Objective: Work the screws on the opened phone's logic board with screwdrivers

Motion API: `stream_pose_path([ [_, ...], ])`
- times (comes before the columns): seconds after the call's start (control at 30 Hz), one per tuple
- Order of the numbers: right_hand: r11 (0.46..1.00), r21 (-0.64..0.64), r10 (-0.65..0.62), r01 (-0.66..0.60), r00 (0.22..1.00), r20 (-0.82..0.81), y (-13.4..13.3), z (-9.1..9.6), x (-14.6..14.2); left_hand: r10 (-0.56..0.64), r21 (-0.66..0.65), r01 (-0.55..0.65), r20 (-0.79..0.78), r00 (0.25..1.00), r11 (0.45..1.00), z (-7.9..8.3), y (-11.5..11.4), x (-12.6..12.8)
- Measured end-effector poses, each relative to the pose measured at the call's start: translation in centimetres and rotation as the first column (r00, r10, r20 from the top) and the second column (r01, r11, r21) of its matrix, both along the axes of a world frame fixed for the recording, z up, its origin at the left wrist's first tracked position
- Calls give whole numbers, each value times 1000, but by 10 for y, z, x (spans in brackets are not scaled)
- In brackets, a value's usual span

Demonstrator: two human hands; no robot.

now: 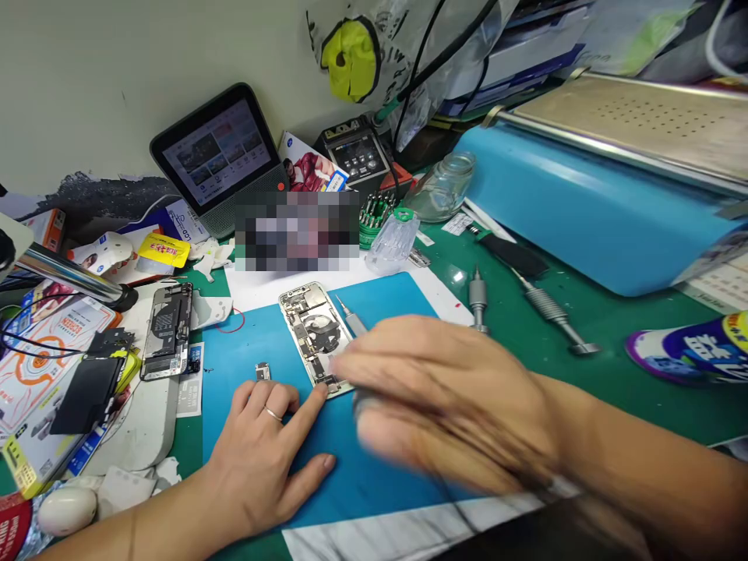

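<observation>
An opened phone, its inner parts showing, lies on a blue work mat. My left hand rests flat on the mat, fingers apart, with the index fingertip touching the phone's near corner. My right hand hovers over the phone's near end; it is smeared by motion and its fingers cannot be read. A grey tool tip pokes out just beyond the right hand, beside the phone. A small loose part lies on the mat above my left fingers.
A second opened phone lies left of the mat. A small screen stands at the back. Two screwdrivers, a glass jar, a bit holder and a big blue machine sit to the right.
</observation>
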State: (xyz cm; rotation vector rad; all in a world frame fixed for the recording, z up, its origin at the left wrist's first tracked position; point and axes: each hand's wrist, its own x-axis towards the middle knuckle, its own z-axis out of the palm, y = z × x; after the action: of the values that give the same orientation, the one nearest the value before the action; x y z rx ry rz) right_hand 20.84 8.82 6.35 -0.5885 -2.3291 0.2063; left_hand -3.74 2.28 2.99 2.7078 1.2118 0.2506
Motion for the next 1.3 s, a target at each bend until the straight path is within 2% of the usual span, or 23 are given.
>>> stream_pose_path([
  [0.07, 990, 138, 12, 3, 994, -107, 18, -9, 12, -26, 5, 26, -11, 1000, 1000, 1, 0, 0],
  [0.13, 976, 138, -153, 170, 980, -123, 34, -19, 22, -26, 3, 26, -24, 999, 1000, 1, 0, 0],
  [0.17, 966, 145, -194, 216, 970, -149, 40, -24, 25, -18, 1, 18, -24, 1000, 1000, 1, -1, 0],
  [0.37, 949, -62, -315, 310, 943, -104, 50, -40, 30, -17, -30, 16, -25, 1000, 999, 1, -2, -2],
  [0.47, 946, -84, -320, 313, 943, -90, 49, -40, 29, -12, -39, 11, -13, 1000, 999, 0, -2, -2],
  [0.67, 960, -99, -258, 263, 964, 61, 48, -38, 30, -6, -66, 5, -6, 1000, 998, 1, -3, -1],
  [0.97, 943, -150, -242, 296, 922, 303, 45, -47, 27, -13, -55, 13, 10, 1000, 998, 2, -2, -1],
  [1.3, 931, -121, -295, 344, 906, 303, 34, -41, 15, -22, -33, 21, -25, 999, 999, 4, -1, 0],
])
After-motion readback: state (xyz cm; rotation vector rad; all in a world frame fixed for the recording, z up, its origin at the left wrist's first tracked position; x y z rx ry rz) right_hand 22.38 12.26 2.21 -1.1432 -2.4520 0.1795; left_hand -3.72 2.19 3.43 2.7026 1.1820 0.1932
